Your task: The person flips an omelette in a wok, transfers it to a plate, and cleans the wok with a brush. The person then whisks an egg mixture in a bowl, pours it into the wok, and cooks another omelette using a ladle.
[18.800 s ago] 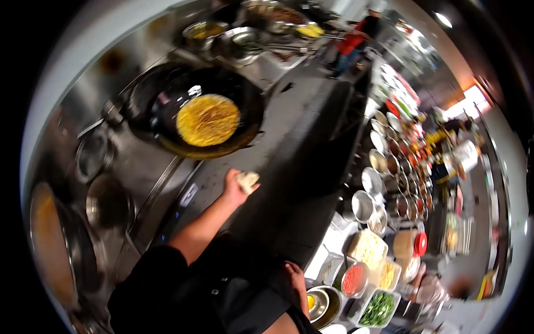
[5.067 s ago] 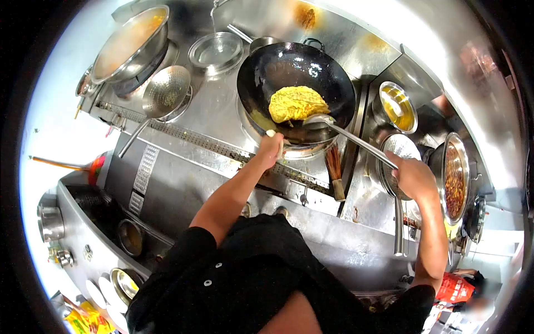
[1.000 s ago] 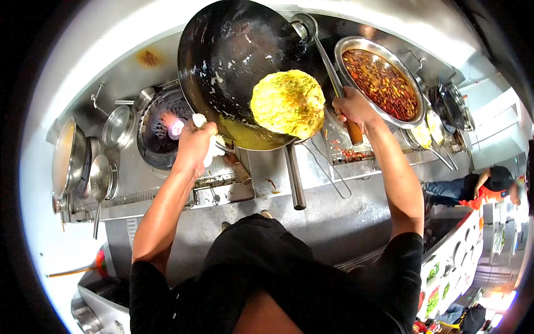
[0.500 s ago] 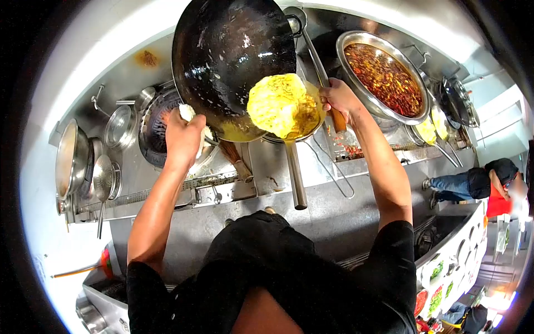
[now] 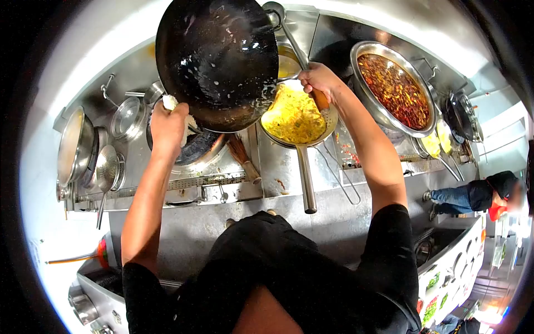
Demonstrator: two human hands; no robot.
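Observation:
The black wok [image 5: 217,61] is raised and tilted over the stove, with only small bits on its surface. My left hand [image 5: 167,127] is closed round its edge handle through a white cloth [image 5: 189,129]. My right hand [image 5: 322,83] grips the wooden handle of a metal ladle [image 5: 295,45], whose bowl end is at the wok's far ear. A yellow egg pancake [image 5: 295,118] lies in a round strainer [image 5: 306,167] to the right of the wok, partly under my right hand.
A large steel bowl of red chilli oil [image 5: 394,92] stands at the right. A brush [image 5: 245,160] lies by the burner [image 5: 194,150]. At the left are a perforated ladle [image 5: 105,170] and a steel pot [image 5: 75,146]. Another person [image 5: 473,193] stands at far right.
The egg pancake has passed from the wok's lip into the strainer. The wok has moved left, and my right hand with the ladle has shifted left and up.

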